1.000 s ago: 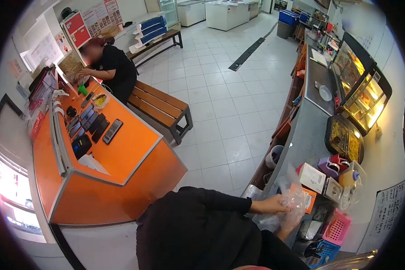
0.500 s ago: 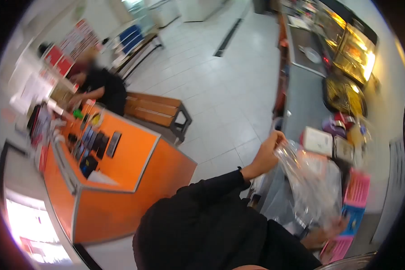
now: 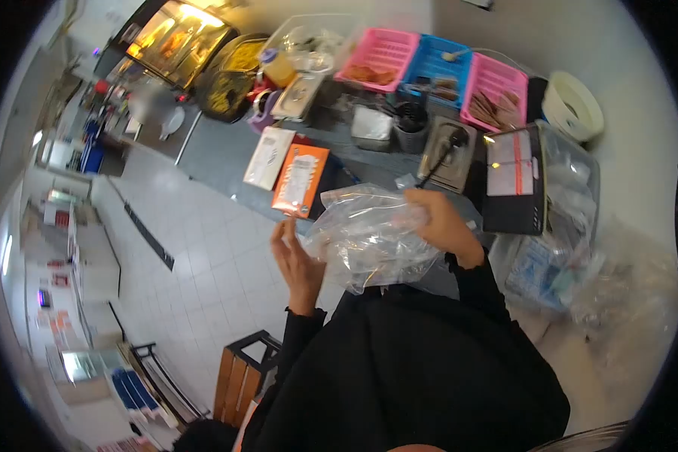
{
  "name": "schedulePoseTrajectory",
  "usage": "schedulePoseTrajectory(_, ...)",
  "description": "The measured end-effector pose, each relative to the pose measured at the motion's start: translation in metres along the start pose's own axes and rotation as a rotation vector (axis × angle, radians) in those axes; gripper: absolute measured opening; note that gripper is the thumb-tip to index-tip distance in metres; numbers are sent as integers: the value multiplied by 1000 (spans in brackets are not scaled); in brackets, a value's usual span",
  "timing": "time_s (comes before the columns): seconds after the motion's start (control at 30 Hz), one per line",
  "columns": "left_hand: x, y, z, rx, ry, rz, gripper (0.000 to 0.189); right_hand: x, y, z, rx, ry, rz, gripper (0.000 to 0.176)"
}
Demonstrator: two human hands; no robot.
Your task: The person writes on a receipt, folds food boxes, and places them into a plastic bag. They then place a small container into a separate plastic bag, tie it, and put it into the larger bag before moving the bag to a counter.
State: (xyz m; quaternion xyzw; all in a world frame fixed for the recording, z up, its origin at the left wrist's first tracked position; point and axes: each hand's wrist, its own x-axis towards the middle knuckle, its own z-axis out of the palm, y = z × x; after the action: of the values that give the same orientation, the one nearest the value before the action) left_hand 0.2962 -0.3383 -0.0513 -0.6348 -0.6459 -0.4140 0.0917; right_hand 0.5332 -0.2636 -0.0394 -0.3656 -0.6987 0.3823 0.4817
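A clear plastic bag (image 3: 369, 237), crinkled and shiny, hangs in front of my body at the counter's near edge. My right hand (image 3: 448, 230) is closed on its upper right part. My left hand (image 3: 299, 267) is raised at the bag's left side, fingers apart and pointing up, with its thumb side against or very near the plastic. Just beyond the left fingertips lies an orange-and-white box (image 3: 300, 181). A white box (image 3: 270, 157) sits to the left of it. What the bag contains, if anything, cannot be made out.
Pink baskets (image 3: 380, 56) and a blue basket (image 3: 438, 68) line the counter's back. A metal tray (image 3: 446, 154) with a black-handled utensil, a dark cup (image 3: 410, 128) and a black case (image 3: 514, 181) stand closer. Plastic packs fill a clear bin (image 3: 572, 196) at right. A wooden bench (image 3: 237, 384) is behind.
My view has turned to face the counter. The bag, stretched between both hands earlier, is now bunched before me; my left hand's fingers have spread from their hold on its edge.
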Motion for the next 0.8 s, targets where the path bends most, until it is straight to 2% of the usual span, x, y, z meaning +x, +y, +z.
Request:
schedulePoseTrajectory(0.03,3,13,10,-77,-33,88,45,0,-6,-10,15,-155,103,19)
schedulePoseTrajectory(0.07,2,29,3,-101,-234,62,52,-4,-25,-23,32,-314,212,23)
schedulePoseTrajectory(0.1,4,28,12,-19,-292,68,42,-4,-26,-30,-136,-116,200,26)
schedulePoseTrajectory(0.17,14,28,17,-504,-454,-465,26,2,-28,-46,-479,272,151,30)
schedulePoseTrajectory(0.2,14,27,24,-627,-490,-499,24,5,-42,-50,-773,446,2,31)
schedulePoseTrajectory(0.27,9,21,40,-870,-560,-571,20,-2,-52,-41,-515,362,-284,28)
schedulePoseTrajectory(0.3,11,30,40,-1028,-557,-716,19,-9,-55,-33,-378,307,-416,27)
schedulePoseTrajectory(0.37,19,50,34,-1330,-536,-1009,17,-18,-44,-3,-147,-75,-187,18)
schedulePoseTrajectory(0.4,24,15,14,-1264,-466,-653,16,-33,5,6,-93,-145,70,20)
schedulePoseTrajectory(0.43,29,-20,-5,-1178,-342,-330,19,-48,60,7,-214,-257,177,27)
schedulePoseTrajectory(0.47,34,-41,-26,-1901,-263,-951,25,-62,113,9,-344,-384,270,34)
schedulePoseTrajectory(0.5,30,-33,-35,-1469,-422,-887,37,-68,138,5,-656,-559,205,41)
schedulePoseTrajectory(0.57,35,-9,-69,-1054,-715,-734,41,-49,108,-7,-607,-722,263,37)
schedulePoseTrajectory(0.6,30,-18,-73,-937,-699,-693,40,-40,84,-6,-565,-793,302,35)
schedulePoseTrajectory(0.67,17,-40,-73,-714,-661,-614,38,-8,36,-4,-27,-1022,199,31)
schedulePoseTrajectory(0.7,18,-44,-73,-602,-740,-703,36,12,25,3,245,-1114,140,29)
schedulePoseTrajectory(0.77,18,-46,-67,-376,-884,-876,32,48,24,27,635,-918,388,23)
schedulePoseTrajectory(0.8,4,-62,-54,-436,-905,-852,25,71,35,44,369,-651,286,20)
